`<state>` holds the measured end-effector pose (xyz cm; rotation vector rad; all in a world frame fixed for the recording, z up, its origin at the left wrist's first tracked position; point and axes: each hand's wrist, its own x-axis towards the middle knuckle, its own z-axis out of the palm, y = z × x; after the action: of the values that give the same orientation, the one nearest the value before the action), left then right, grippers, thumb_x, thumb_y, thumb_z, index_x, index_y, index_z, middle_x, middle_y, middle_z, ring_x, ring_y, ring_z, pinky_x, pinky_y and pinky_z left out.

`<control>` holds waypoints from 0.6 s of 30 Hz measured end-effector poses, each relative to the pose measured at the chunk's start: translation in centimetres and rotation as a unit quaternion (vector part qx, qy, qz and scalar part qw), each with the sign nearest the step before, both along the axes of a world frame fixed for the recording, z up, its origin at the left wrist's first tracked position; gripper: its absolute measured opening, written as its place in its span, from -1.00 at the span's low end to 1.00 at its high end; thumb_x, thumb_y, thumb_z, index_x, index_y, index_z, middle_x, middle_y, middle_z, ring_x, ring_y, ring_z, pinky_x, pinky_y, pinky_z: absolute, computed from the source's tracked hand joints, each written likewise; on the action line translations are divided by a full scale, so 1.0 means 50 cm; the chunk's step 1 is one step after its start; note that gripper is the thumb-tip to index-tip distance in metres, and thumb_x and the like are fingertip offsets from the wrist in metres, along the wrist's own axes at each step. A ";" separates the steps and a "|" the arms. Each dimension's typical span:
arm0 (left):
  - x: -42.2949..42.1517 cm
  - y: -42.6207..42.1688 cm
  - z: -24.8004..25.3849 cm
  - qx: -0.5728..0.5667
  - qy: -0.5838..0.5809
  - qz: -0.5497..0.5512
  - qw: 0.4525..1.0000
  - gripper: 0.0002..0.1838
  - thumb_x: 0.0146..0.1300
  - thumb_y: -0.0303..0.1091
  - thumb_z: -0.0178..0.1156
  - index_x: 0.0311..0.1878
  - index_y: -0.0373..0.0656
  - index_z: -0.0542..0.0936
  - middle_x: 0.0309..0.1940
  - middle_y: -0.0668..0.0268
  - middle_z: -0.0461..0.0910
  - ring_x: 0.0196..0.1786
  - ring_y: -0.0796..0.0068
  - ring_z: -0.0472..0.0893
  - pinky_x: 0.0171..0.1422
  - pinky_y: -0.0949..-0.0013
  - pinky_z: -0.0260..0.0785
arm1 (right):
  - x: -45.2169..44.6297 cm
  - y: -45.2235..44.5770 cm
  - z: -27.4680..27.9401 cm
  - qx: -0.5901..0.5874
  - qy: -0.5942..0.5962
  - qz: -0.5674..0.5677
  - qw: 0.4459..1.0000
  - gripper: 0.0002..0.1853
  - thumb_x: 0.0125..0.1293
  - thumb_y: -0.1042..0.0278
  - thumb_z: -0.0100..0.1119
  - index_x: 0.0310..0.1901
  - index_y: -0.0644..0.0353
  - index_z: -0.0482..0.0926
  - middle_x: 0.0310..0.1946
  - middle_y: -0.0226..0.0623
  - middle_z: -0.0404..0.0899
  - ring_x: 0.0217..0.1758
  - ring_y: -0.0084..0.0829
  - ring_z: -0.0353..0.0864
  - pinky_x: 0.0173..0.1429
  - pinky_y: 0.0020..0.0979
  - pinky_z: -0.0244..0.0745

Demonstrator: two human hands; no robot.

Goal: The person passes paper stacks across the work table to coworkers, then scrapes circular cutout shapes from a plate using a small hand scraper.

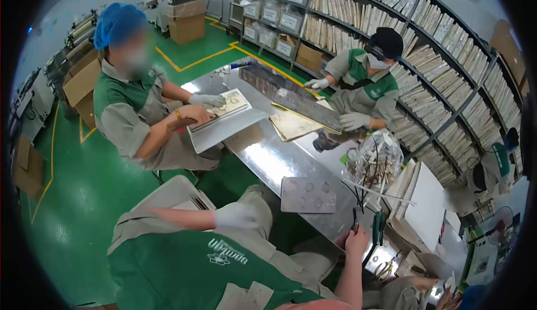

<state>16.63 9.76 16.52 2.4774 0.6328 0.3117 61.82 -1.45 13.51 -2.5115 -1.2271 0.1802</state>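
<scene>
My left hand (pixel 238 216), in a white glove, is over my lap beside a pale bin (pixel 168 193); its fingers are smeared by motion. At the table's near edge, my bare right hand (pixel 357 241) is closed around a thin dark tool (pixel 354 218) whose kind I cannot make out. Just right of that hand stand dark green tool handles (pixel 378 227). To its upper left, a flat plate (pixel 307 195) with ring-shaped marks lies on the metal table (pixel 268 161). A clear plastic bag (pixel 376 159) of brownish pieces sits behind the tools.
Across the table, a gloved co-worker (pixel 131 97) holds a board, and another (pixel 366 80) handles long dark plates (pixel 307 111). Stacked white boards (pixel 428 206) stand at right. A person's hands (pixel 444 293) show at lower right. Shelves (pixel 436 58) line the back.
</scene>
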 end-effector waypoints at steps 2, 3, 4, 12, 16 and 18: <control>-0.100 -0.014 -0.040 -0.104 0.251 0.004 0.962 -0.72 0.29 -0.13 0.18 -0.11 -0.08 0.71 -0.16 0.10 0.67 -0.09 0.00 0.64 0.01 0.07 0.48 | -0.012 -0.002 0.029 -0.052 -0.047 -0.003 0.998 -0.39 0.19 0.29 0.34 0.31 0.09 0.46 -0.06 0.10 0.49 0.02 0.09 0.53 0.09 -0.04 0.45; -0.136 -0.032 -0.001 -0.167 0.300 -0.034 0.938 -0.71 0.29 -0.13 0.18 -0.10 -0.08 0.71 -0.18 0.07 0.67 -0.08 -0.04 0.64 -0.01 0.04 0.47 | -0.035 -0.011 0.049 0.010 -0.121 0.035 0.992 -0.39 0.16 0.28 0.37 0.28 0.10 0.48 -0.09 0.08 0.50 -0.01 0.09 0.53 0.07 -0.04 0.45; -0.164 -0.055 0.038 -0.233 0.346 -0.071 0.906 -0.71 0.29 -0.13 0.17 -0.10 -0.09 0.71 -0.21 0.04 0.68 -0.07 -0.08 0.64 -0.03 0.01 0.47 | -0.059 -0.021 0.063 0.071 -0.192 0.072 0.976 -0.39 0.14 0.27 0.40 0.25 0.12 0.49 -0.11 0.06 0.51 -0.04 0.09 0.53 0.04 -0.04 0.44; -0.250 -0.144 -0.036 -0.196 0.200 0.022 0.960 -0.73 0.28 -0.15 0.17 -0.13 -0.09 0.71 -0.26 0.05 0.68 -0.10 -0.06 0.65 -0.08 0.03 0.48 | -0.257 -0.128 0.007 -0.147 0.568 0.378 0.716 -0.66 0.34 0.46 0.29 0.14 0.31 0.61 0.00 -0.37 0.66 0.10 -0.56 0.57 0.20 -0.45 0.46; -0.276 -0.157 -0.073 -0.168 0.091 0.052 0.980 -0.74 0.28 -0.17 0.17 -0.15 -0.09 0.72 -0.29 0.05 0.68 -0.13 -0.05 0.66 -0.12 0.04 0.48 | -0.267 -0.139 0.031 -0.181 0.636 0.298 0.688 -0.63 0.36 0.44 0.26 0.18 0.32 0.59 0.04 -0.34 0.64 0.16 -0.51 0.56 0.26 -0.40 0.41; -0.299 -0.165 -0.089 -0.154 0.041 0.060 0.985 -0.75 0.27 -0.18 0.16 -0.16 -0.09 0.72 -0.30 0.06 0.68 -0.14 -0.04 0.67 -0.13 0.05 0.48 | -0.269 -0.144 0.057 -0.175 0.620 0.317 0.696 -0.60 0.35 0.42 0.27 0.19 0.31 0.58 0.07 -0.32 0.64 0.17 -0.49 0.56 0.27 -0.41 0.40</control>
<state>1.70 1.50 12.05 2.1690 0.8022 0.1434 48.39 -8.65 16.33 -1.3020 -1.2904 2.0051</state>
